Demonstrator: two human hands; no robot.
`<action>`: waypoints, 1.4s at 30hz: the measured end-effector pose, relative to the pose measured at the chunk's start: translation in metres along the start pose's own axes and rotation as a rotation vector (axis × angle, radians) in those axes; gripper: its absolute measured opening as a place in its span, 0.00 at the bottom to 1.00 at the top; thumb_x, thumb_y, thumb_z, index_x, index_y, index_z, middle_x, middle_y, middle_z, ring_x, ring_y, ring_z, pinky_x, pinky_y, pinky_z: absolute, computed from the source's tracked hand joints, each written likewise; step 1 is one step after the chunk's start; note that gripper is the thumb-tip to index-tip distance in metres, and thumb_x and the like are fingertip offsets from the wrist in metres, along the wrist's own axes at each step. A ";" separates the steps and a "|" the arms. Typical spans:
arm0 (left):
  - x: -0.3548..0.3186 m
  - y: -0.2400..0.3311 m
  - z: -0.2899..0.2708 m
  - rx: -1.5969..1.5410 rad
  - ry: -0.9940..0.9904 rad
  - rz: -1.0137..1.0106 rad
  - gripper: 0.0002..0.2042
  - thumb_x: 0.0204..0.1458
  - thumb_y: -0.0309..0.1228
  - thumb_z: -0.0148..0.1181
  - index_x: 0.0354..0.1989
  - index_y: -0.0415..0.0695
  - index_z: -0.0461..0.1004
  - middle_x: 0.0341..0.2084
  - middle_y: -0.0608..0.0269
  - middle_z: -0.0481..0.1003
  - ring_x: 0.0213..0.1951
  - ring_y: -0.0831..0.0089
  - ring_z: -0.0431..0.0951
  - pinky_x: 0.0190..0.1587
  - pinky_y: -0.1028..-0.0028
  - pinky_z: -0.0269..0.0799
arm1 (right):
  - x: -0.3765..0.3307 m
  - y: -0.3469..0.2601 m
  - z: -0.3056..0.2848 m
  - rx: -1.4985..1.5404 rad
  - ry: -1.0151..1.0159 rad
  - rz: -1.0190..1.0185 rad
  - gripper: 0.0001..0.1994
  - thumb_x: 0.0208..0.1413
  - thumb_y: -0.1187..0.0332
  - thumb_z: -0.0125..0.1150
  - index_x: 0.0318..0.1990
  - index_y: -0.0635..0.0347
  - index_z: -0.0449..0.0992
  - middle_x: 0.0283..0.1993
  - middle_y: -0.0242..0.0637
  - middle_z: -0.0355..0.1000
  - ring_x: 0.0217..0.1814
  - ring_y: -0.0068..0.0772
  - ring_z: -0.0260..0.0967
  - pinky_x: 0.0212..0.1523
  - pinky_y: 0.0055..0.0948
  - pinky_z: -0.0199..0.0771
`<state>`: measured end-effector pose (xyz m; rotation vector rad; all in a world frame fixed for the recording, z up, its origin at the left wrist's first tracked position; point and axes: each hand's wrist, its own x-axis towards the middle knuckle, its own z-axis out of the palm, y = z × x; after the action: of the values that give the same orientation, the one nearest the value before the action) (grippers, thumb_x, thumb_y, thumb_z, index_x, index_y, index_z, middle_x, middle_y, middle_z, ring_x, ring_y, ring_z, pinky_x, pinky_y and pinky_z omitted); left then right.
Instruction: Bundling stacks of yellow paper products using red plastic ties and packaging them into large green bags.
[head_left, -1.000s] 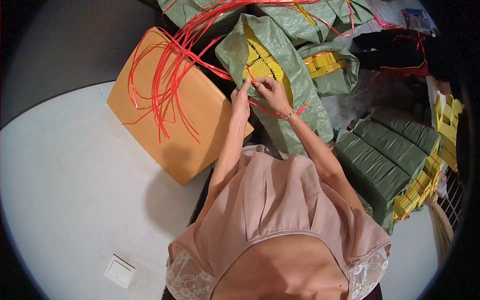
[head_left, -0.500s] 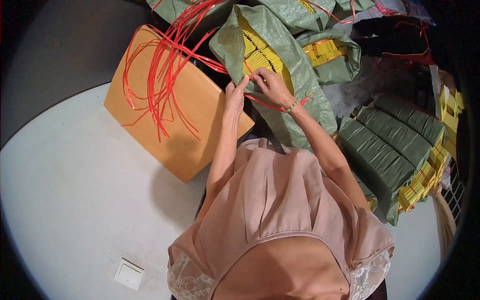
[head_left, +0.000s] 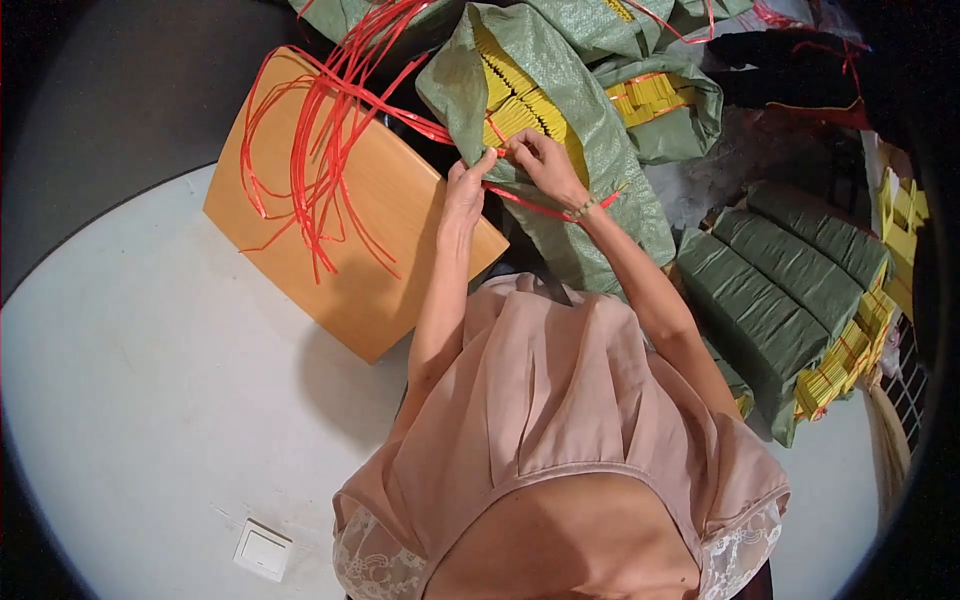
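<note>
At the mouth of the green sack (head_left: 612, 185), a red strap (head_left: 501, 153) is pinched in the grip of left hand (head_left: 463, 196) and right hand (head_left: 549, 170), apparently for steadying.

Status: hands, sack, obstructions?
Left hand, right hand close together at red plastic strip. Green woven sack open, yellow stacks showing. No obstruction visible at hands.

Tan board (head_left: 415, 215), perhaps wood, loose red strips (head_left: 340, 90) draped across it
</note>
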<state>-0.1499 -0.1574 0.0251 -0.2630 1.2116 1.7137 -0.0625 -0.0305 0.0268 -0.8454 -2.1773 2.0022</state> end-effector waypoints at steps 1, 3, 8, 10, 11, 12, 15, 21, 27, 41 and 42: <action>0.000 0.000 0.000 0.000 -0.001 -0.004 0.15 0.48 0.29 0.58 0.44 0.38 0.67 0.38 0.63 0.71 0.40 0.75 0.71 0.46 0.73 0.64 | -0.001 -0.002 -0.001 0.084 -0.010 0.037 0.10 0.57 0.66 0.49 0.35 0.64 0.70 0.26 0.24 0.66 0.29 0.14 0.60 0.31 0.16 0.63; 0.000 0.000 0.000 -0.001 0.000 -0.007 0.15 0.48 0.29 0.58 0.44 0.38 0.67 0.38 0.63 0.71 0.41 0.75 0.71 0.47 0.73 0.64 | -0.002 -0.004 -0.003 0.167 -0.021 0.075 0.10 0.57 0.65 0.50 0.36 0.64 0.71 0.27 0.24 0.66 0.29 0.14 0.60 0.31 0.16 0.63; 0.001 0.001 -0.002 0.036 -0.037 0.004 0.16 0.49 0.30 0.58 0.45 0.36 0.67 0.39 0.62 0.72 0.42 0.75 0.70 0.47 0.74 0.64 | 0.002 0.001 -0.004 0.211 -0.097 0.028 0.10 0.55 0.66 0.51 0.32 0.67 0.71 0.26 0.26 0.68 0.27 0.14 0.60 0.29 0.18 0.63; 0.001 0.001 -0.002 0.038 -0.034 0.006 0.15 0.49 0.31 0.58 0.43 0.37 0.68 0.38 0.63 0.72 0.40 0.77 0.70 0.45 0.76 0.63 | 0.004 -0.001 -0.008 0.190 -0.126 0.032 0.10 0.55 0.66 0.52 0.31 0.66 0.71 0.25 0.26 0.68 0.27 0.14 0.60 0.28 0.18 0.63; 0.000 0.001 -0.002 0.041 -0.032 0.008 0.13 0.49 0.31 0.58 0.41 0.37 0.70 0.36 0.65 0.73 0.38 0.80 0.70 0.44 0.79 0.63 | 0.006 -0.002 -0.011 0.170 -0.154 0.037 0.10 0.55 0.66 0.52 0.31 0.65 0.72 0.25 0.26 0.67 0.26 0.14 0.59 0.27 0.18 0.62; 0.000 0.001 -0.002 0.039 -0.033 0.008 0.13 0.49 0.31 0.58 0.41 0.37 0.70 0.36 0.65 0.73 0.38 0.80 0.70 0.44 0.79 0.63 | 0.008 -0.003 -0.014 0.169 -0.154 0.036 0.10 0.55 0.66 0.52 0.31 0.65 0.72 0.25 0.26 0.67 0.26 0.14 0.59 0.27 0.18 0.62; 0.000 0.002 -0.002 0.040 -0.044 0.006 0.12 0.49 0.32 0.59 0.39 0.38 0.71 0.35 0.65 0.73 0.37 0.81 0.70 0.43 0.79 0.63 | 0.015 -0.005 -0.021 0.008 -0.249 -0.009 0.09 0.54 0.66 0.53 0.30 0.64 0.72 0.24 0.28 0.67 0.25 0.15 0.60 0.27 0.19 0.62; 0.000 0.004 -0.003 0.109 -0.029 0.026 0.12 0.49 0.32 0.59 0.39 0.38 0.71 0.34 0.67 0.72 0.36 0.82 0.69 0.42 0.79 0.62 | 0.021 -0.009 -0.021 -0.010 -0.358 0.024 0.11 0.53 0.64 0.52 0.31 0.64 0.70 0.22 0.32 0.65 0.23 0.20 0.59 0.26 0.24 0.62; 0.002 0.005 0.000 0.113 -0.021 0.027 0.13 0.48 0.33 0.59 0.39 0.38 0.71 0.33 0.68 0.72 0.36 0.82 0.69 0.43 0.79 0.62 | 0.020 -0.010 -0.010 -0.309 -0.136 -0.074 0.12 0.53 0.62 0.50 0.31 0.64 0.69 0.24 0.42 0.67 0.25 0.34 0.66 0.29 0.31 0.65; 0.004 -0.004 0.003 0.090 0.072 0.087 0.14 0.50 0.36 0.57 0.37 0.38 0.72 0.31 0.68 0.72 0.34 0.82 0.68 0.38 0.80 0.62 | 0.007 -0.031 -0.008 -0.545 0.032 -0.273 0.07 0.48 0.68 0.57 0.32 0.61 0.73 0.30 0.41 0.69 0.29 0.40 0.69 0.29 0.33 0.67; 0.004 -0.005 0.006 0.091 0.069 0.089 0.14 0.50 0.36 0.57 0.37 0.38 0.72 0.31 0.68 0.72 0.34 0.82 0.68 0.38 0.80 0.62 | 0.009 -0.028 -0.008 -0.546 0.035 -0.274 0.07 0.48 0.68 0.57 0.32 0.61 0.73 0.30 0.41 0.69 0.29 0.40 0.69 0.29 0.33 0.67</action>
<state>-0.1458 -0.1503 0.0219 -0.2180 1.3662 1.7324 -0.0763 -0.0194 0.0513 -0.5652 -2.6861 1.2765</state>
